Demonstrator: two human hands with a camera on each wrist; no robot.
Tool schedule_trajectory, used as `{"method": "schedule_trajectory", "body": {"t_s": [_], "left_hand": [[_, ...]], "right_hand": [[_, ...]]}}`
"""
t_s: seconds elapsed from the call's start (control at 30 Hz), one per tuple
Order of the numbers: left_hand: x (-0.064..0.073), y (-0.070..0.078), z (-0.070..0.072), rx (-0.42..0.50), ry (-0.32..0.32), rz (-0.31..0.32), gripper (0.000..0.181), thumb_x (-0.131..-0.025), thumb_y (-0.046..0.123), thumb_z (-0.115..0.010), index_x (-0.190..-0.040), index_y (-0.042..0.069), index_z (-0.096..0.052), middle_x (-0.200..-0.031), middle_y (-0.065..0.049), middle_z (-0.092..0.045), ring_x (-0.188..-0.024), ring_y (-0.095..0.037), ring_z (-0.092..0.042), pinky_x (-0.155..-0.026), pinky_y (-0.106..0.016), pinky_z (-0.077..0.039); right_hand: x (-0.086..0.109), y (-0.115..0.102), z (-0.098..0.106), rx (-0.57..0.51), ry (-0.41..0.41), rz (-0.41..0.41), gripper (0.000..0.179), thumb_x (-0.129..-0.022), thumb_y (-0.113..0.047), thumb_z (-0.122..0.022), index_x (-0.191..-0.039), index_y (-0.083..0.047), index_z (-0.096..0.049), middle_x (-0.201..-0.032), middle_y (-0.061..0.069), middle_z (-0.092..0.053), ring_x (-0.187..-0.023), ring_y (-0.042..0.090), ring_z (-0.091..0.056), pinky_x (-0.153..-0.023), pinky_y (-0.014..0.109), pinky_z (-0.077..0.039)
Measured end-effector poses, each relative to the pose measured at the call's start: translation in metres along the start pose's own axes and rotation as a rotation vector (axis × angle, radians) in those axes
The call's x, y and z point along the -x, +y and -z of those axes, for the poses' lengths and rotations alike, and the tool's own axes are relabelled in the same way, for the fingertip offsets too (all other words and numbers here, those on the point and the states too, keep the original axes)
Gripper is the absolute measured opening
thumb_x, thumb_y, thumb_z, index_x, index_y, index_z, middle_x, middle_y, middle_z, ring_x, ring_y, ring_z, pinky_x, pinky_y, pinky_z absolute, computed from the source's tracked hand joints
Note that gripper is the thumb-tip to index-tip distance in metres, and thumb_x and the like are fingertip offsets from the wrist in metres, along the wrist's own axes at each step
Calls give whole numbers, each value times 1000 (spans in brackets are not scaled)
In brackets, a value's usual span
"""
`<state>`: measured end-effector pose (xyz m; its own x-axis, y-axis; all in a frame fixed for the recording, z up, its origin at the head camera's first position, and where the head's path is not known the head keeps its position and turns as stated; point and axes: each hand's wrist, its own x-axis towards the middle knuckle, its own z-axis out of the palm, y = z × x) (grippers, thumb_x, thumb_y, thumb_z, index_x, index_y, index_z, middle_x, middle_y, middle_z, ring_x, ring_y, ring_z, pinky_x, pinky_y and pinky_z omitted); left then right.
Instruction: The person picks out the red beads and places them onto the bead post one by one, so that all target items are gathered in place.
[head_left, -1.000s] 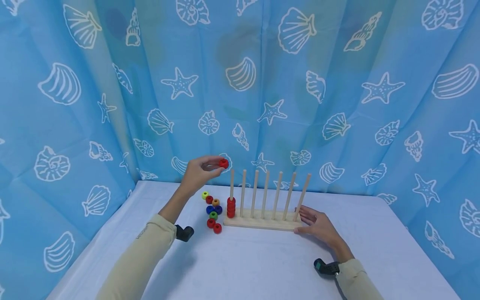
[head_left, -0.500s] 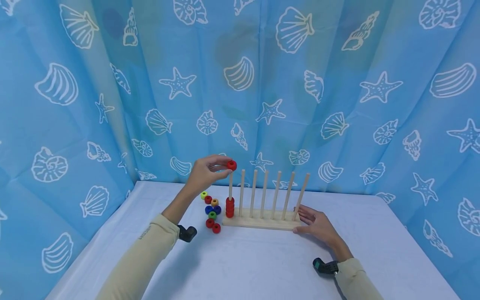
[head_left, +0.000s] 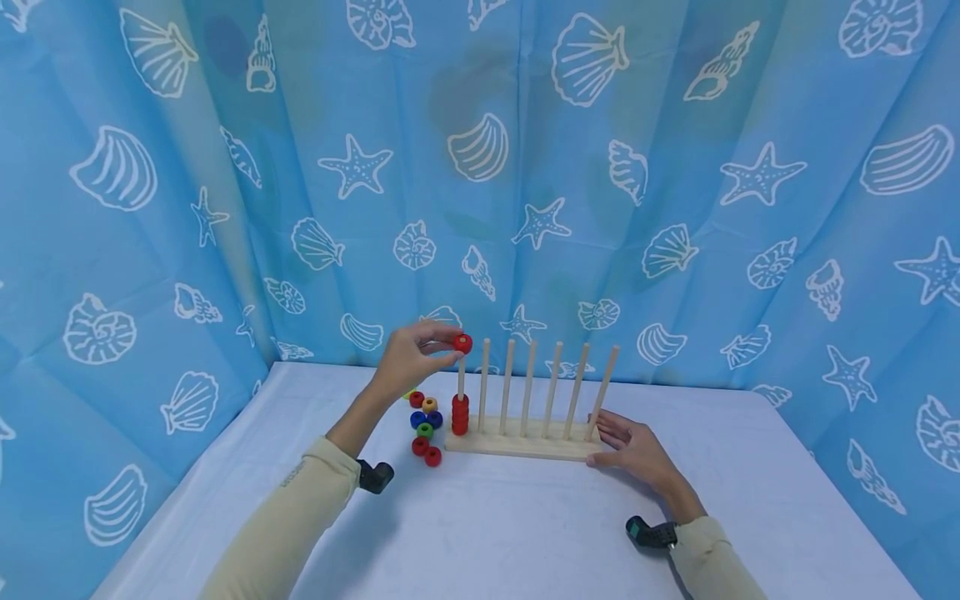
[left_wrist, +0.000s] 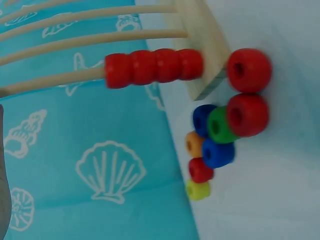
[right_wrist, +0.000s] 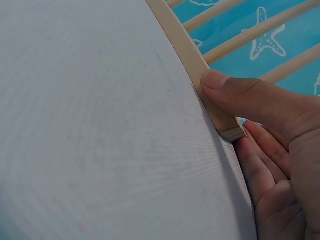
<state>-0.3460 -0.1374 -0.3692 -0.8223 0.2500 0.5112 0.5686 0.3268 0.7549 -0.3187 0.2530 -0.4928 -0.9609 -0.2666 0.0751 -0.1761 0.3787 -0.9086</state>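
Observation:
My left hand (head_left: 405, 357) pinches a red bead (head_left: 462, 344) at the top of the leftmost peg (head_left: 461, 379); the peg's tip shows in the bead's hole. Lower on that peg sits a stack of several red beads (left_wrist: 154, 67), resting on the wooden base (head_left: 517, 448). At the base's right end, my right hand (head_left: 636, 452) grips it, with the thumb (right_wrist: 216, 80) on the front edge and the fingers around the end. In the left wrist view only a sliver of my left hand shows at the left edge; the held bead is out of that view.
Loose beads lie left of the base: red (head_left: 432, 457), green (head_left: 425, 431), blue (left_wrist: 218, 153), orange (head_left: 429, 404) and yellow (left_wrist: 198, 190). Several bare pegs (head_left: 528, 387) stand right of the filled one. A blue shell-patterned curtain (head_left: 480, 208) hangs behind the white-covered table (head_left: 510, 533).
My left hand has carried the red bead rightward over the leftmost peg, then lowered it slightly onto the tip. My right hand keeps its grip on the base.

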Motion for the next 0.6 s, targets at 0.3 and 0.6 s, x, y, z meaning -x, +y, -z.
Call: {"method": "schedule_trajectory", "body": {"t_s": [0.3,0.6], "left_hand": [[20,-26,-17,57,11,102,33,-83,12,-78,-115,11,-70,-111,-2,-66,-100,-17,-68,-88,-35,-54],[41,-52,-35,56,47,215,34,-82,13,-79,-115,13,-70,-109,-1,-65,-102,-16,-67,-87,-37,-55]], "right_hand": [[-1,3,1,-17,6,2,89,-73,-9,-85,-146,7,-35,-143,29,-43,-129,40,-46,-99,34,-45],[-14,34,2,-26,16,-4,93,-72,-10,-87,-148,2,-35,-145,26,-43,-131,37,-46,-99,32,-44]]}}
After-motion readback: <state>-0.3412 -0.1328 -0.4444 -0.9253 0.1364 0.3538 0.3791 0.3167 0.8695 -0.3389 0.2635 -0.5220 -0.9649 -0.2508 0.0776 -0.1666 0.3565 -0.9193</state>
